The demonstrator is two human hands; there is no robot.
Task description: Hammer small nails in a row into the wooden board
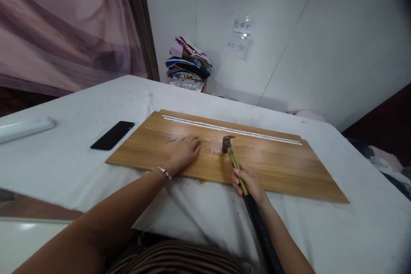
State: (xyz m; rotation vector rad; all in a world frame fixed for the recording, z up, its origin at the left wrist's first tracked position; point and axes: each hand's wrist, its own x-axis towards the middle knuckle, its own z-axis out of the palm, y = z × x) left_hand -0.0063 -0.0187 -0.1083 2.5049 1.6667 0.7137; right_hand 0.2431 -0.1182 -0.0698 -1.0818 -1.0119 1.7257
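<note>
One hammer (pixel 253 212) is gripped by the right hand (pixel 248 183), its head near nails (pixel 214 152) between that and the left hand (pixel 186 153), which rests, hold unclear, on a board (pixel 289 167) roomy rightward of both to its edge.

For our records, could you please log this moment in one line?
Left hand: resting on wooden board | right hand: gripping hammer | loose nails: beside left hand

Phone (pixel 112 135): black, I see it flat.
Clothes (pixel 189 64): a folded pile.
Papers (pixel 236 46): I read "45-50" on one.
Curtain (pixel 73 21): pink.
</note>
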